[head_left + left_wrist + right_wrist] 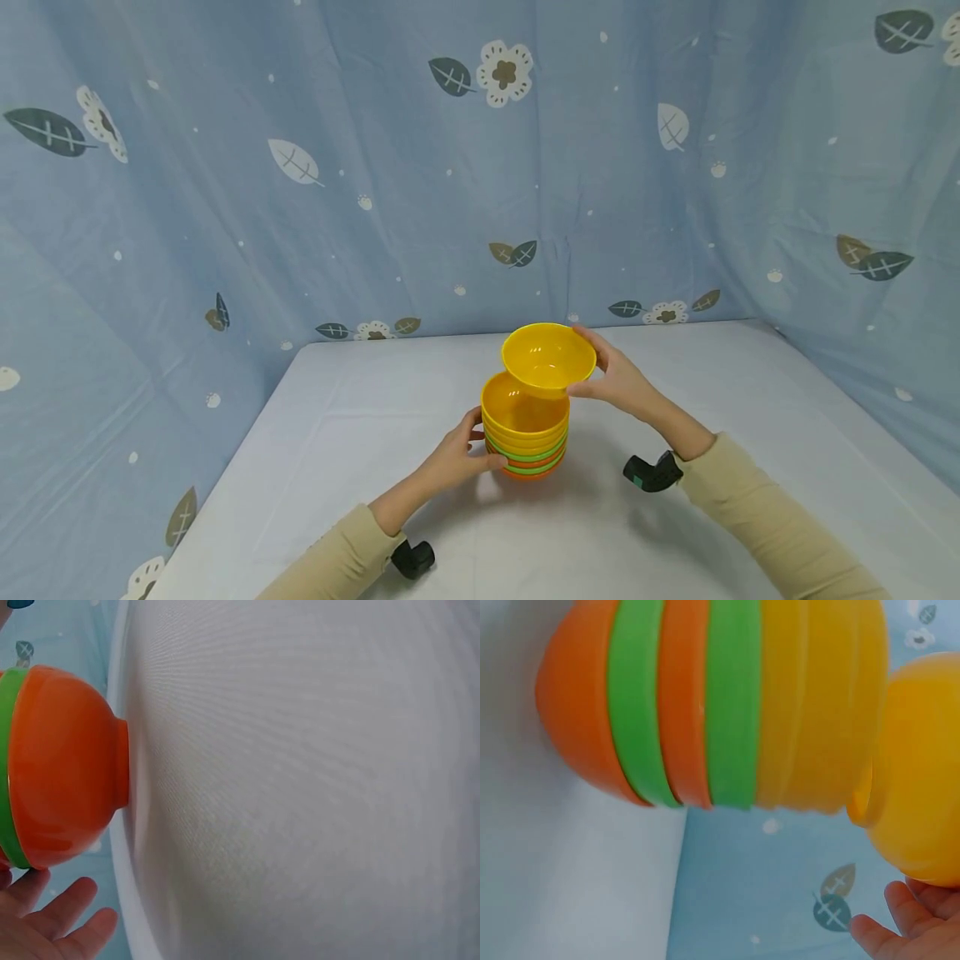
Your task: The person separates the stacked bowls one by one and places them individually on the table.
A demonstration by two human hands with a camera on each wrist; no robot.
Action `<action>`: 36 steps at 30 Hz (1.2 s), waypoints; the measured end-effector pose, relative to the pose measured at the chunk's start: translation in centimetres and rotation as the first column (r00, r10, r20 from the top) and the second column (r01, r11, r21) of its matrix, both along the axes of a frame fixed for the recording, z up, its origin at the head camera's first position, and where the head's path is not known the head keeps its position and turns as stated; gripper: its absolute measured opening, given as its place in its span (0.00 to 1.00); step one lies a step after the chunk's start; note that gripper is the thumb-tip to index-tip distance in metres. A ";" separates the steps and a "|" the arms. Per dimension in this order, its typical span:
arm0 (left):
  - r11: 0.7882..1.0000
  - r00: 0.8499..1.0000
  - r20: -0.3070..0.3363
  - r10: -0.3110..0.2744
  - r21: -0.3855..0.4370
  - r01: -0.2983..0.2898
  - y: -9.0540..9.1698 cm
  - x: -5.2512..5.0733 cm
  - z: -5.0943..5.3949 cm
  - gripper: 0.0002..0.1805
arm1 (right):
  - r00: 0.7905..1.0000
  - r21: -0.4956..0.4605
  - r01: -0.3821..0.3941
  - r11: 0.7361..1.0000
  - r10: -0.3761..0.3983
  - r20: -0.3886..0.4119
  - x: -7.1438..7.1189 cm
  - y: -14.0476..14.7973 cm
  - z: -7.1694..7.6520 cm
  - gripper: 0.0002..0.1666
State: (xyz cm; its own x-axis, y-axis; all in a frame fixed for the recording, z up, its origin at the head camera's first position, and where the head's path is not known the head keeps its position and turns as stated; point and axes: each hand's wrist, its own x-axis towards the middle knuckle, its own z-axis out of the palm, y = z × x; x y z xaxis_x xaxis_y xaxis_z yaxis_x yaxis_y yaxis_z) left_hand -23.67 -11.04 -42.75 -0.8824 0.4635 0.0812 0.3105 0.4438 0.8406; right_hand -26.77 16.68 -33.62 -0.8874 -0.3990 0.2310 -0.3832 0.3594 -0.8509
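Note:
Several nested bowls form a stack on the white table, yellow ones on top and green and orange ones below. My left hand holds the stack's left side, thumb in front and fingers behind. In the left wrist view, the lowest orange bowl rests upright on its foot, with fingertips at its rim. My right hand grips a single yellow bowl by its right rim. This bowl is slightly tilted just above the stack; the right wrist view shows its base beside the stack's top rim.
A white cloth covers the table. Behind it hangs a blue curtain with leaf and flower prints. Black wrist devices sit under both forearms.

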 end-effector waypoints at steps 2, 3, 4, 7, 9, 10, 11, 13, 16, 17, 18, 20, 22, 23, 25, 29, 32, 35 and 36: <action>1.000 1.000 -0.003 0.000 -0.006 0.000 0.0 -0.1 -0.1 0.46 | 1.000 -0.003 0.006 1.000 -0.006 0.001 -0.1 0.4 0.4 0.54; 1.000 1.000 -0.003 0.000 -0.006 0.000 -0.1 -0.1 -0.1 0.46 | 1.000 -0.005 0.011 1.000 -0.011 0.004 -0.2 0.6 0.6 0.53; 1.000 1.000 -0.003 0.000 -0.005 0.000 -0.1 -0.2 -0.1 0.47 | 1.000 -0.005 0.014 1.000 -0.014 0.006 -0.3 0.9 0.8 0.53; 1.000 1.000 -0.011 -0.003 -0.006 0.003 -0.1 -0.3 -0.2 0.47 | 0.999 -0.003 0.032 0.999 -0.032 0.014 -0.5 1.6 1.3 0.52; 1.000 1.000 -0.014 -0.002 -0.010 0.002 -0.1 -0.4 -0.2 0.47 | 0.999 0.005 0.046 0.999 -0.047 0.018 -0.5 2.1 1.5 0.51; 1.000 1.000 -0.016 -0.002 -0.014 0.001 -0.1 -0.4 -0.2 0.47 | 0.998 0.010 0.054 0.998 -0.054 0.019 -0.6 2.4 1.6 0.51; 1.000 1.000 -0.018 -0.001 -0.017 0.001 -0.1 -0.4 -0.2 0.47 | 0.998 0.016 0.062 0.998 -0.062 0.019 -0.6 2.6 1.7 0.51; 1.000 1.000 -0.016 0.004 -0.019 -0.004 0.0 -0.2 -0.1 0.46 | 0.997 0.022 0.071 0.997 -0.072 0.020 -0.8 3.0 1.8 0.51; 1.000 1.000 -0.009 0.001 -0.011 -0.001 0.1 0.2 0.6 0.45 | 0.996 0.035 0.087 0.996 -0.088 0.017 -1.1 3.6 1.8 0.51; 1.000 1.000 -0.003 0.000 -0.006 0.000 0.1 0.5 1.0 0.45 | 0.995 0.042 0.094 0.995 -0.094 0.016 -1.2 3.8 1.8 0.51; 1.000 1.000 0.003 -0.001 -0.003 0.001 0.2 0.8 1.5 0.45 | 0.995 0.049 0.099 0.994 -0.100 0.014 -1.3 4.0 1.7 0.51; 1.000 1.000 0.016 0.000 0.002 0.000 0.3 1.2 2.3 0.45 | 0.994 0.062 0.110 0.992 -0.111 0.013 -1.6 4.4 1.8 0.50; 1.000 1.000 0.019 0.006 0.000 -0.006 0.3 1.4 2.5 0.44 | 0.993 0.075 0.120 0.990 -0.121 0.009 -1.8 4.8 1.8 0.50; 1.000 1.000 0.017 0.011 -0.005 -0.011 0.3 1.2 2.2 0.44 | 0.992 0.078 0.126 0.989 -0.127 0.009 -1.9 5.0 1.8 0.50; 1.000 1.000 0.008 0.016 -0.005 -0.016 0.2 0.8 1.3 0.45 | 0.991 0.077 0.132 0.988 -0.134 0.011 -2.0 5.3 2.0 0.50; 1.000 1.000 0.005 0.007 0.000 -0.007 0.2 0.7 1.2 0.44 | 0.989 0.073 0.146 0.987 -0.148 0.016 -2.1 6.0 2.2 0.51; 1.000 1.000 0.012 -0.007 0.007 0.007 0.4 1.5 2.6 0.44 | 0.988 0.076 0.150 0.986 -0.152 0.015 -2.3 6.7 2.0 0.51; 1.000 1.000 0.008 -0.007 0.011 0.007 0.3 1.1 1.9 0.44 | 0.988 0.081 0.151 0.985 -0.152 0.012 -2.4 7.2 1.8 0.51; 1.000 1.000 0.004 -0.006 0.009 0.006 0.2 0.7 1.3 0.45 | 0.988 0.084 0.152 0.985 -0.153 0.013 -2.4 7.4 1.8 0.51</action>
